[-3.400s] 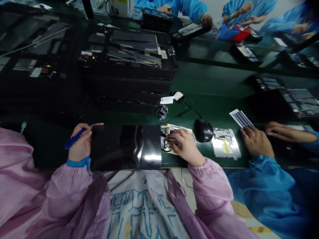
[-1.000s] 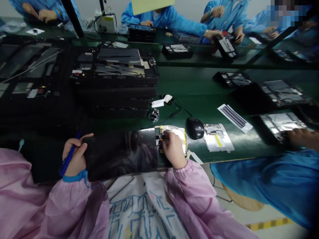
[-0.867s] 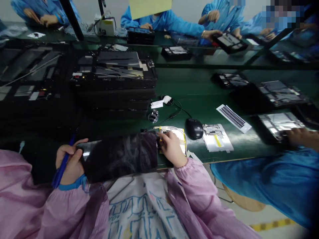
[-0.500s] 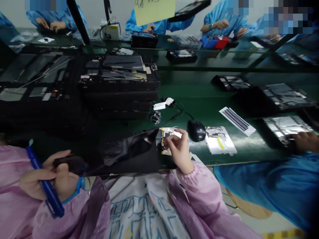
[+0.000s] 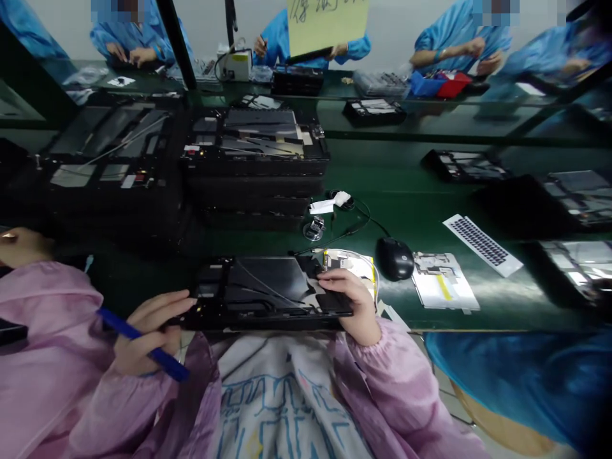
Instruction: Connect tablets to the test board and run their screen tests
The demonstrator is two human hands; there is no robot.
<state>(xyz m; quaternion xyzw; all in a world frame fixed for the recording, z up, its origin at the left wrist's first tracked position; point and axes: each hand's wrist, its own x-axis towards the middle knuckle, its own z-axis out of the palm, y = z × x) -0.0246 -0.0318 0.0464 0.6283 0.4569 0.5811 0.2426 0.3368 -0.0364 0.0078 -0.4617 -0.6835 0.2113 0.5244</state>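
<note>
The right hand (image 5: 356, 306) bent its fingers over one end of the unit (image 5: 265, 287); the left hand (image 5: 155, 317), fingers half-curled around a pen (image 5: 169, 364), met or nearly met the other. The unit spanned the counter's (image 5: 421, 197) near edge, seemingly being positioned; shifting it called for two-ended support. Its underside was hidden.

The device (image 5: 268, 296) has a dark, plastic-looking frame (image 5: 262, 315) around a smooth, faintly shiny grey panel (image 5: 265, 279). The blue pen (image 5: 169, 365) looks like smooth plastic, the black mouse (image 5: 394, 259) glossy plastic, the plate (image 5: 454, 294) bright metal. The green tabletop (image 5: 406, 207) shines softly; the pink sleeves (image 5: 406, 376) are wrinkled cloth, the note (image 5: 327, 35) matt paper.
</note>
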